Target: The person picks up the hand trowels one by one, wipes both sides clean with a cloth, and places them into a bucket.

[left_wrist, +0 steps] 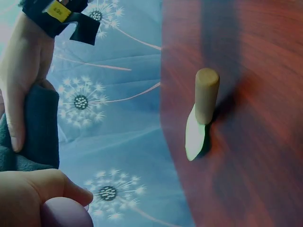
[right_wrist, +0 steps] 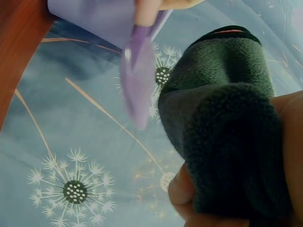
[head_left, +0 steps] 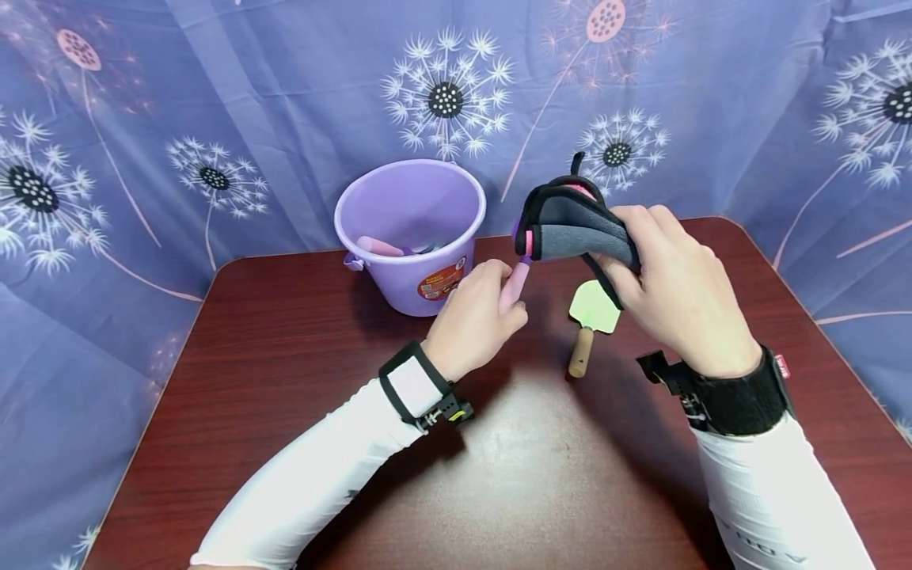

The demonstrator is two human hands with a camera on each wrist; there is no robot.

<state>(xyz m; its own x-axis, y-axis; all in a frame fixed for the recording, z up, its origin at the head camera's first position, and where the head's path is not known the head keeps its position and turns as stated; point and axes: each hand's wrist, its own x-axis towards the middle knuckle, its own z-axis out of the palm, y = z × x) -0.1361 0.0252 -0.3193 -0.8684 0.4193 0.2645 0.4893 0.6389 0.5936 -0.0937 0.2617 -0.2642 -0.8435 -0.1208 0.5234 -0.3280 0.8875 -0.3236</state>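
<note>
My left hand (head_left: 472, 321) grips the pink handle of a small purple hand trowel (head_left: 514, 286), pointing away from me. Its purple blade (right_wrist: 137, 80) shows beside the cloth in the right wrist view; in the head view it is mostly hidden behind the cloth. My right hand (head_left: 687, 293) holds a folded grey fleecy cloth (head_left: 580, 237) with black edging and bits of pink, up above the table. Whether cloth and blade touch, I cannot tell. Left of the trowel stands a purple bucket (head_left: 399, 281), with a pink-handled tool (head_left: 380, 247) inside.
A small spade with a pale green blade (head_left: 594, 307) and wooden handle (head_left: 581, 354) lies on the dark red table (head_left: 285, 356), below the cloth. Behind the table hangs a blue-purple curtain (head_left: 299, 95) with dandelion prints.
</note>
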